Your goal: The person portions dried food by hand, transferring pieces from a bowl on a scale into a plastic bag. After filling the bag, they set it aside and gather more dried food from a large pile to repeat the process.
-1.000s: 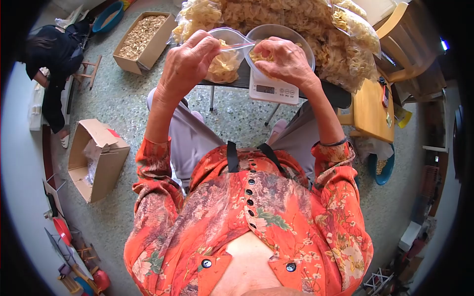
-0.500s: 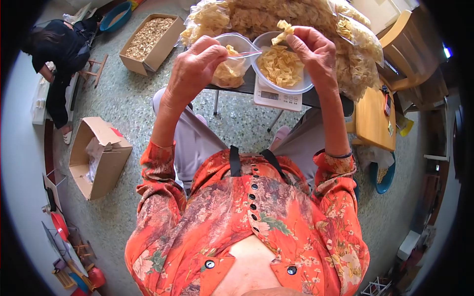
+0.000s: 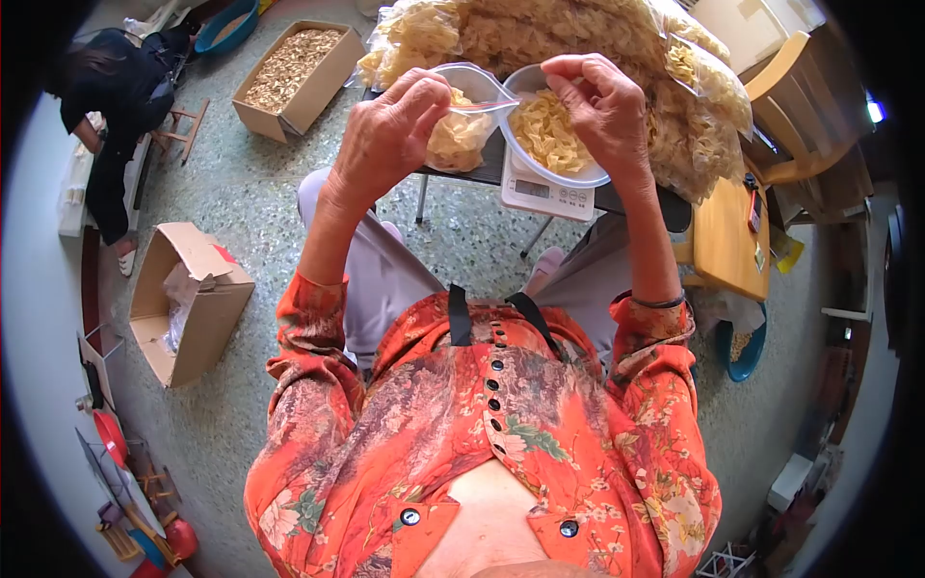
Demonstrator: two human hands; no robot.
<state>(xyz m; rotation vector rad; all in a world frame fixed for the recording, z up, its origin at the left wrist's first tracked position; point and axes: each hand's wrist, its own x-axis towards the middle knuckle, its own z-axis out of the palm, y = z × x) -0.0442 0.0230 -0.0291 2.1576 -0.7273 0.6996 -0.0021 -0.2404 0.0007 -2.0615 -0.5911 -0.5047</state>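
Observation:
My left hand (image 3: pixel 393 135) is closed on the top edge of a clear zip bag (image 3: pixel 457 141), which stands with pale yellow dried pieces inside. My right hand (image 3: pixel 605 118) hovers over the right side of a clear plastic bowl (image 3: pixel 514 140), thumb and index finger slightly apart, with nothing visible between them. More of the dried pieces (image 3: pixel 547 130) lie in the bowl. Beneath it is a white digital scale (image 3: pixel 546 198), its display too blurred to read. The bag's mouth touches or overlaps the bowl's left rim.
Filled clear bags (image 3: pixel 699 125) are piled behind the bowl. A wooden chair (image 3: pixel 727 236) stands at right. On the floor are a carton of brownish pieces (image 3: pixel 299 72), an open carton (image 3: pixel 207 313) and a blue basin (image 3: pixel 750 352). Another person (image 3: pixel 116 91) sits at upper left.
The yellow piece pinched in my right hand is no longer visible there. That hand has shifted left and lower over the bowl, its fingers loosened. My left hand still holds the bag.

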